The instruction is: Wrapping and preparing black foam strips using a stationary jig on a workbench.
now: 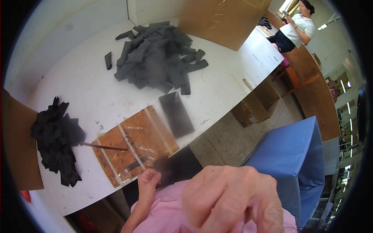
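Observation:
My right hand (233, 196) is raised very close to the camera, its fingers bent inward; their tips and anything in them are hidden. Beside the front edge of a worn brown board (149, 130), my left hand (149, 178) is curled into a loose fist, and nothing shows in it. A short black strip (138, 165) lies on that board, near the left hand. Across the board's left part rests a thin brown stick (107, 146). A flat dark rectangular slab (176, 114) lies along the board's right side.
On the white table (77, 85) are a big heap of dark fabric pieces (155, 58) and a smaller black heap (58, 143). Cardboard boxes (221, 21) stand at the back and left. A blue fabric bin (279, 155) stands at right. Another person (299, 29) is far right.

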Available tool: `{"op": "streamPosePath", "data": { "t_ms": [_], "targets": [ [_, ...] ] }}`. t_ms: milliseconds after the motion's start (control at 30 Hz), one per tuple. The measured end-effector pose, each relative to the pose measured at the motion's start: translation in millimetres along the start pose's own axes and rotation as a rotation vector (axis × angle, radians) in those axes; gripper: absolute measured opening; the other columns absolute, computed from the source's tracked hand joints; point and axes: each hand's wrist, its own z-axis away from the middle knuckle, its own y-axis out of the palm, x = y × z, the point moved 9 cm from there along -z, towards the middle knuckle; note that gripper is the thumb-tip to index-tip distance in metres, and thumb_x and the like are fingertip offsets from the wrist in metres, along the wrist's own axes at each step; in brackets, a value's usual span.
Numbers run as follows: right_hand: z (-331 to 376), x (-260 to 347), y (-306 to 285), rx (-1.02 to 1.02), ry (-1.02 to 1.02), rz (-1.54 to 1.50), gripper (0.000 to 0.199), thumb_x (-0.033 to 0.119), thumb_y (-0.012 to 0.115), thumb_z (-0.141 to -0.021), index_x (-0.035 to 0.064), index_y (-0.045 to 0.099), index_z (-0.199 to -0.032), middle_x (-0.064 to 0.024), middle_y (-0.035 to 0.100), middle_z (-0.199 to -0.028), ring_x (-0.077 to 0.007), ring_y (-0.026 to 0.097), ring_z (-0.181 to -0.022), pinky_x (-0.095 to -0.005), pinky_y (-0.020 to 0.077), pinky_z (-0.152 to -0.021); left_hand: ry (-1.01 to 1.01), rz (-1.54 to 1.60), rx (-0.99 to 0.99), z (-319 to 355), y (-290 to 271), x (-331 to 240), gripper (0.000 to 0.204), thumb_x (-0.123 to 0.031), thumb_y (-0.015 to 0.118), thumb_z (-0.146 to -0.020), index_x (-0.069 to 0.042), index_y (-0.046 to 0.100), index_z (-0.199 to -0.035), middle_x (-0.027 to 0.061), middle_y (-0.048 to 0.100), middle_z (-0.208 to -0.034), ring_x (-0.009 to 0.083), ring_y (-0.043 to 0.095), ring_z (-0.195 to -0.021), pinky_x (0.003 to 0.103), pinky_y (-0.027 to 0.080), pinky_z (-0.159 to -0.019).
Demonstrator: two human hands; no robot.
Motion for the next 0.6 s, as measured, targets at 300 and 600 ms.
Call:
{"op": "streamPosePath", "data": {
  "t_ms": [300,600],
  "targets": [
    [31.7,-18.8,-35.5,-0.165,0.053,0.224,0.015,-0.002,0.05,-0.077,0.0086,0.061,-0.079,-0.0121,0.056,-0.064,-0.0169,0.048,-0.049,-0.0252,0.0401,-0.045,0.139,0.326,0.011,11.3,20.1,-64.4,0.006,0.002,0.053,-0.077,-0.004,0.052,-0.076,-0.0005,0.054,-0.069,0.0062,0.049,-0.061,0.018,0.038,-0.056],
    [123.8,-132.0,-79.8,-0.272,0.759,0.418,0.043,-0.001,0.065,-0.067,-0.0009,0.05,-0.108,-0.0031,0.05,-0.09,-0.0095,0.05,-0.082,-0.0221,0.0425,-0.075,0.262,0.291,0.12,12.6,30.9,-93.9,0.013,-0.004,0.056,-0.079,-0.004,0.054,-0.091,0.0004,0.057,-0.082,0.0065,0.051,-0.073,0.019,0.04,-0.064]
  ]
}}
